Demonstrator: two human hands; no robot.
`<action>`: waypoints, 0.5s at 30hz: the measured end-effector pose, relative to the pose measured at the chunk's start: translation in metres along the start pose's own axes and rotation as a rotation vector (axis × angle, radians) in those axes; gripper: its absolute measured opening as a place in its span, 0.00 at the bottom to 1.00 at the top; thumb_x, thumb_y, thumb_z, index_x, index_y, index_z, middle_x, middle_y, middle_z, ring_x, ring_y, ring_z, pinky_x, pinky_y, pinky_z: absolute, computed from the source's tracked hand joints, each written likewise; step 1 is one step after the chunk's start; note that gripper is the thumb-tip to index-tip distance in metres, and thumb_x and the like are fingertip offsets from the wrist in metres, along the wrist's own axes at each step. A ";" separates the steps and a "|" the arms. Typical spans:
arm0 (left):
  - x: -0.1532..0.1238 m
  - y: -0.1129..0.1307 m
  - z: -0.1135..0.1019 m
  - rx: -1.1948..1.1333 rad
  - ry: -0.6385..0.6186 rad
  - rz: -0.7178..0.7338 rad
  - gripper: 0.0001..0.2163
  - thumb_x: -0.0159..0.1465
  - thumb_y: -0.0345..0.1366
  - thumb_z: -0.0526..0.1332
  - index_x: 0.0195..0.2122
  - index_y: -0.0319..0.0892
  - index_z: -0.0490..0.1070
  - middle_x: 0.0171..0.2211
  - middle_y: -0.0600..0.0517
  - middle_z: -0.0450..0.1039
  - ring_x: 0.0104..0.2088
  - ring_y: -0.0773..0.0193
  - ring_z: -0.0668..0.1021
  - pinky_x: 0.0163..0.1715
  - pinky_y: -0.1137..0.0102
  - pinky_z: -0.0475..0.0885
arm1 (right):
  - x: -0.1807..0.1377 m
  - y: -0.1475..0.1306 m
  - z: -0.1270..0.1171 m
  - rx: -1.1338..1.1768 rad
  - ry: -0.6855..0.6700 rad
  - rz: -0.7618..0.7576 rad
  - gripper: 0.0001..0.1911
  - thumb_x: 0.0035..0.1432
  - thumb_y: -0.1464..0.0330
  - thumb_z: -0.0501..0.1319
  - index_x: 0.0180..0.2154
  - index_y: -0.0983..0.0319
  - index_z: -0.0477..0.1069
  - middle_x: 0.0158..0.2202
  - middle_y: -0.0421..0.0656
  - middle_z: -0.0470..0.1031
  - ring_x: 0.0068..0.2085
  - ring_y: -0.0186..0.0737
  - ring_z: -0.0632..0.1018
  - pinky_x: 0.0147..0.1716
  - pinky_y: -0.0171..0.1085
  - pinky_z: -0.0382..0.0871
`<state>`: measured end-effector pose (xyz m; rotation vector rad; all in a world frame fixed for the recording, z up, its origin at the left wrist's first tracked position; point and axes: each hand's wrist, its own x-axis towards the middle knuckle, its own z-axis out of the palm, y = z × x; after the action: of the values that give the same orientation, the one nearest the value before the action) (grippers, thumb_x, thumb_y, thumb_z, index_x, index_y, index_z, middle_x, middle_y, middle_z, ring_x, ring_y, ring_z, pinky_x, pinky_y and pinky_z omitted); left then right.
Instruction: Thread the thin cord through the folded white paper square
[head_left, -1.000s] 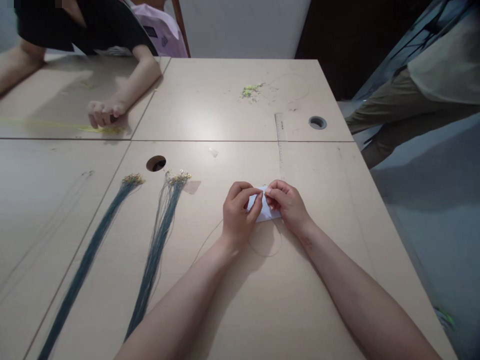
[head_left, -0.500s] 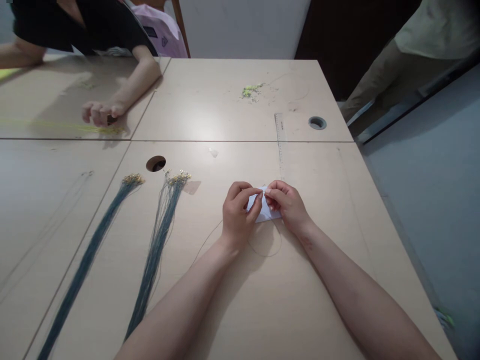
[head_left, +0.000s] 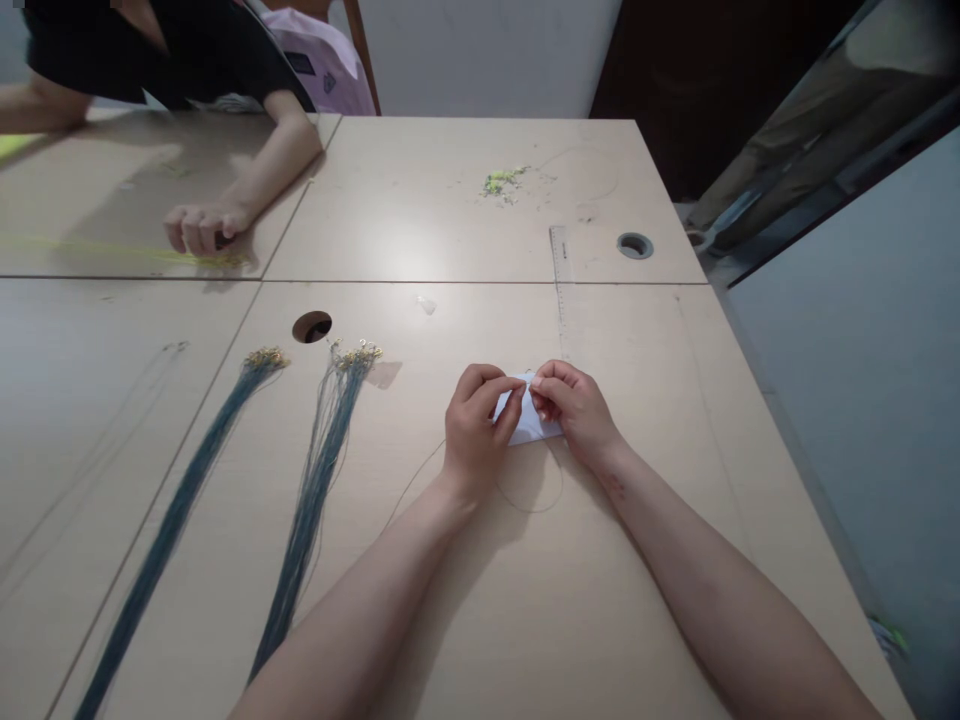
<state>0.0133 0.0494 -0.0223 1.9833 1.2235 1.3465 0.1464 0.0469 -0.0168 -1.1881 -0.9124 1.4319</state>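
Note:
Over a white card (head_left: pixel 529 428), my left hand (head_left: pixel 484 425) and my right hand (head_left: pixel 574 405) meet fingertip to fingertip. Both are closed in a pinch on a thin dark cord (head_left: pixel 534 512); the bit between the fingertips is too small to make out clearly. Part of this cord loops below the card, and another stretch runs out left past my left wrist. To the left lie two bundles of blue-green cords, one nearer (head_left: pixel 319 480) and one farther off (head_left: pixel 184 515), both with gold-coloured metal ends at the top.
A clear ruler (head_left: pixel 559 285) lies beyond my hands. Yellow-green scraps (head_left: pixel 504 182) are scattered farther back, near a grey-rimmed cable hole (head_left: pixel 635 246). Another hole (head_left: pixel 312 327) is by the bundles. Across the table, a person's hand (head_left: pixel 204 230) rests at yellow threads (head_left: pixel 97 248).
My hands hold nearly the same pose over the card. At the right, a standing person has moved farther right, now mostly behind the partition. The co-worker's fingers across the table have lowered slightly.

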 end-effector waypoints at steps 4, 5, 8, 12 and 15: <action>0.000 -0.001 0.000 0.031 0.005 0.046 0.04 0.59 0.29 0.58 0.34 0.41 0.70 0.31 0.50 0.66 0.27 0.71 0.67 0.25 0.74 0.65 | 0.000 0.000 0.000 -0.002 0.000 0.003 0.06 0.47 0.68 0.59 0.22 0.61 0.64 0.17 0.34 0.63 0.18 0.28 0.62 0.19 0.31 0.55; -0.001 -0.001 0.000 0.035 0.004 0.052 0.04 0.59 0.29 0.58 0.34 0.41 0.70 0.31 0.50 0.66 0.27 0.71 0.67 0.25 0.74 0.65 | 0.000 0.000 0.000 -0.002 0.000 0.005 0.06 0.47 0.68 0.59 0.22 0.61 0.64 0.17 0.34 0.63 0.18 0.28 0.62 0.19 0.31 0.55; -0.001 -0.002 0.000 0.044 -0.003 0.063 0.04 0.59 0.29 0.57 0.34 0.42 0.70 0.31 0.50 0.66 0.27 0.71 0.68 0.25 0.73 0.66 | 0.001 0.000 0.000 0.001 0.003 0.008 0.06 0.47 0.68 0.59 0.22 0.61 0.63 0.17 0.34 0.63 0.18 0.28 0.62 0.19 0.31 0.54; -0.001 -0.002 0.000 0.055 0.000 0.073 0.04 0.59 0.29 0.57 0.34 0.42 0.70 0.31 0.51 0.66 0.27 0.71 0.68 0.25 0.73 0.66 | 0.001 0.000 0.000 -0.001 0.008 0.003 0.06 0.47 0.68 0.58 0.22 0.61 0.63 0.16 0.34 0.63 0.18 0.28 0.62 0.19 0.31 0.54; 0.000 -0.002 0.000 0.063 0.004 0.080 0.04 0.59 0.28 0.57 0.33 0.41 0.70 0.31 0.50 0.66 0.27 0.71 0.68 0.25 0.74 0.65 | 0.001 0.001 0.000 0.000 0.005 -0.002 0.06 0.47 0.68 0.58 0.21 0.61 0.63 0.16 0.34 0.63 0.18 0.28 0.62 0.19 0.31 0.54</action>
<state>0.0126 0.0499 -0.0239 2.0950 1.2142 1.3661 0.1463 0.0473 -0.0180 -1.1898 -0.9094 1.4269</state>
